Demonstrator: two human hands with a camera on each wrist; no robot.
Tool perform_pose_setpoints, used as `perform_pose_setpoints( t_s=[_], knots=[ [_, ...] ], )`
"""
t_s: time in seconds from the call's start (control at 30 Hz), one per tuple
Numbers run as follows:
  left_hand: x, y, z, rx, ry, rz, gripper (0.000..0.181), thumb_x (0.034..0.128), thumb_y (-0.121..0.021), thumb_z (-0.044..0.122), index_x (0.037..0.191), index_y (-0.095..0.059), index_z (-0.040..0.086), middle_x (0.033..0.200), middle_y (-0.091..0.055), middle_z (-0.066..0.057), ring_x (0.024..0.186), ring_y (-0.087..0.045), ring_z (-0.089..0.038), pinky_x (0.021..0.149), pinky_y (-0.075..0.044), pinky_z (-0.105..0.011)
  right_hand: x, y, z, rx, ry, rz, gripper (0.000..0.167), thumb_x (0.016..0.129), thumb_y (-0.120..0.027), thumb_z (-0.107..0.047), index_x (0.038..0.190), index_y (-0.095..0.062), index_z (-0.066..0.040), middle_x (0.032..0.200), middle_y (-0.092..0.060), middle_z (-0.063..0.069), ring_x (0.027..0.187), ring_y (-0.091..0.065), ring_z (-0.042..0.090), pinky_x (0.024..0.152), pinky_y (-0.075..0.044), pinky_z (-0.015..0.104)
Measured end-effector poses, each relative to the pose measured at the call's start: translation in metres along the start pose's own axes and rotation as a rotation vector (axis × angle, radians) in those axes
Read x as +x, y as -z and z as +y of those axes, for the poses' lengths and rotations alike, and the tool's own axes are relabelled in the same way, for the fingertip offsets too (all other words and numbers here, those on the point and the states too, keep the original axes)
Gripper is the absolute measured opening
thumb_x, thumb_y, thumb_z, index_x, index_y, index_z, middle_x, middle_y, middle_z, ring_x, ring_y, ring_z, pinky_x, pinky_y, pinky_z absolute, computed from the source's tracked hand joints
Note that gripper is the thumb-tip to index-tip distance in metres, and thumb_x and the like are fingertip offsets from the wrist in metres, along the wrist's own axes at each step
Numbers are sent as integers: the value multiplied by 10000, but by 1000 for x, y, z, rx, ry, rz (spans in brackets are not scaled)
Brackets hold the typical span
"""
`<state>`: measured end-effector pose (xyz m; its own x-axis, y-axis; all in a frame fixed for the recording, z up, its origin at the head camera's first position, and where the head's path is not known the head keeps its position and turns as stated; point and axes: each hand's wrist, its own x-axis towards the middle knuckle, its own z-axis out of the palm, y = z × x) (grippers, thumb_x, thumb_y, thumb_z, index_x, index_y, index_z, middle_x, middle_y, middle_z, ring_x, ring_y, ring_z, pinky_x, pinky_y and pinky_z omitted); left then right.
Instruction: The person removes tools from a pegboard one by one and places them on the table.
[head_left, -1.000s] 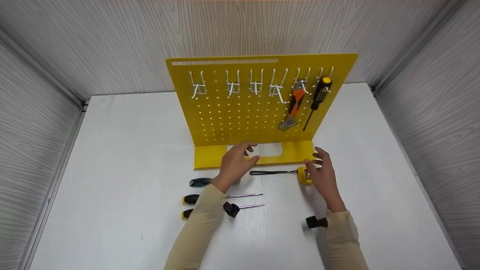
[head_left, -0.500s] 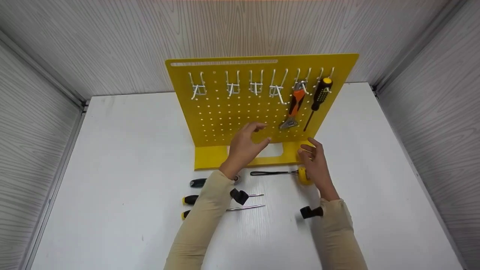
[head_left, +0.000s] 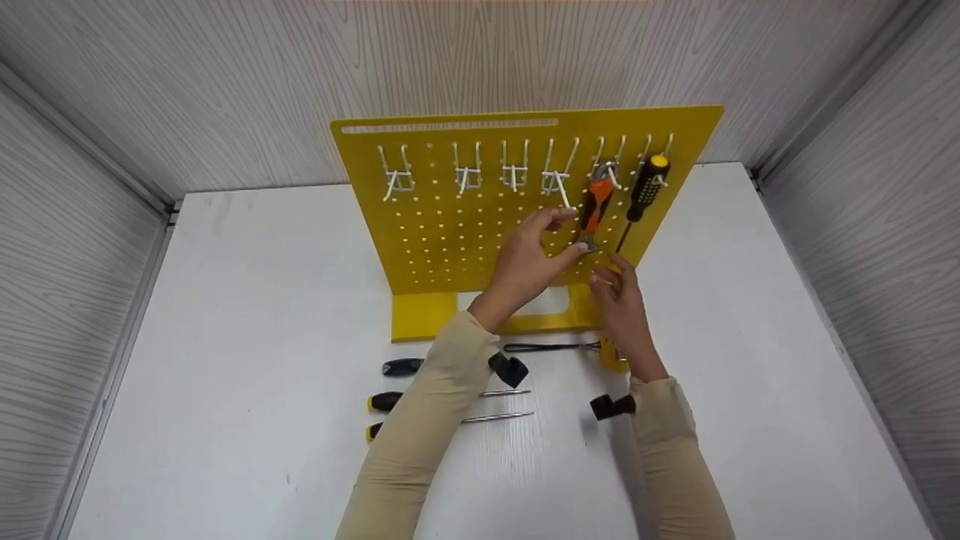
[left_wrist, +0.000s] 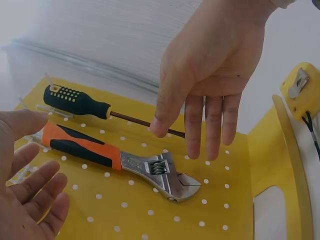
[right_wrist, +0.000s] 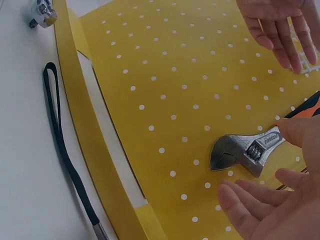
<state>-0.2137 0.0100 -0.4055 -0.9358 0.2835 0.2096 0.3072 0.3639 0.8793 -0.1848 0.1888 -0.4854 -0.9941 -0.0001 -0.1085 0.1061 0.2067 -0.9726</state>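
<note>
As left hand [head_left: 525,259] and right hand [head_left: 624,311] move up yellow pegboard [head_left: 451,241], adjustable wrench [head_left: 598,204] hangs at two o'clock in head view; fingers [left_wrist: 213,127] loose, grasping nothing; wrench probably within reach now.

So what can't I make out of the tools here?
Head view: middle of nearest black-and-yellow screwdriver, hidden by beige left sleeve.
Head view: right end of dark-handled tool, behind that sleeve.
Head view: part of yellow tape measure, behind right hand.
Right wrist view: handle end of orange-and-black steel wrench, cut by right edge.
</note>
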Motion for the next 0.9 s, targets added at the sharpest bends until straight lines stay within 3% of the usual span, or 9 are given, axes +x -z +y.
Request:
perform_pose_setpoints(
  t_s=[0.17,0.43,0.73,0.9],
  knots=[
    [11,-3,1,27,56,-33,510,895,-685,333,1351,-517,181,1328,-577,-36,1249,-526,-184,1034,-436,-389,3,-7,-1,44,16,19,724,996,-492,-342,1550,-68,-147,1562,-278,158,1389,-398,296,1109,-374,433],
    [28,-7,-5,-120,85,-49,571,886,-700,299,1395,-483,154,1328,-580,-67,1252,-530,-180,1061,-423,-356,12,-14,-2,121,40,9,689,1022,-457,-230,1551,-29,-116,1541,-304,202,1371,-405,339,1102,-363,487],
    [35,-6,0,-164,32,-54,553,911,-673,259,1399,-467,101,1291,-603,-103,1207,-573,-214,1026,-457,-356,17,-17,-6,111,20,24,693,1016,-474,-279,1550,-55,-143,1569,-276,112,1374,-409,245,1096,-390,414],
    [38,-8,3,-111,9,-37,510,917,-664,268,1369,-490,107,1232,-625,-103,1105,-620,-200,903,-515,-285,20,-17,-5,119,8,85,637,1019,-461,-279,1544,-123,-151,1424,-468,143,1243,-517,305,1052,-409,487]
  ],
)
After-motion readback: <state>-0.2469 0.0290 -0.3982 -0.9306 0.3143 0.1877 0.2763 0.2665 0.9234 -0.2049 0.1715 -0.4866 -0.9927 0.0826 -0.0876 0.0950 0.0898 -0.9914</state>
